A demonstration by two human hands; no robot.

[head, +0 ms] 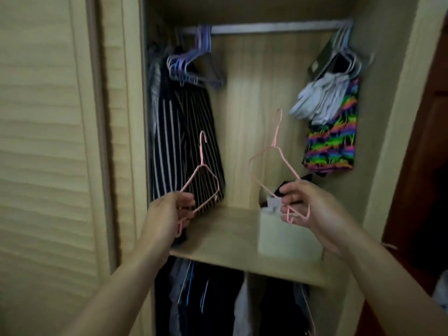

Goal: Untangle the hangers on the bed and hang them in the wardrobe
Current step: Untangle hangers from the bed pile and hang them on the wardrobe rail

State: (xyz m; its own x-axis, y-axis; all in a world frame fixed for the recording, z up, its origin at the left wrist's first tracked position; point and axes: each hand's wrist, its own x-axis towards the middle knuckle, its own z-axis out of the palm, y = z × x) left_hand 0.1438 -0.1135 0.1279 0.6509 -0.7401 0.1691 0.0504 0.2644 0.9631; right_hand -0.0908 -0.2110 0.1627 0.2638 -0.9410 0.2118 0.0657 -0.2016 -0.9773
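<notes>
I face the open wardrobe. My left hand (169,212) grips a pink wire hanger (203,163) by its lower corner, hook pointing up in front of striped clothes. My right hand (308,204) grips a second pink hanger (276,141) by its shoulder, hook raised toward the middle of the wardrobe. The two hangers are apart. The metal rail (274,27) runs across the top, well above both hooks. A bunch of purple and white hangers (191,64) hangs at the rail's left end, and more white hangers (349,49) at its right end.
Dark striped garments (184,146) hang at the left, white gloves and a rainbow-patterned cloth (332,141) at the right. A pale box (283,234) stands on the wooden shelf (223,238). Clothes hang below the shelf. A louvred door (43,141) is to the left.
</notes>
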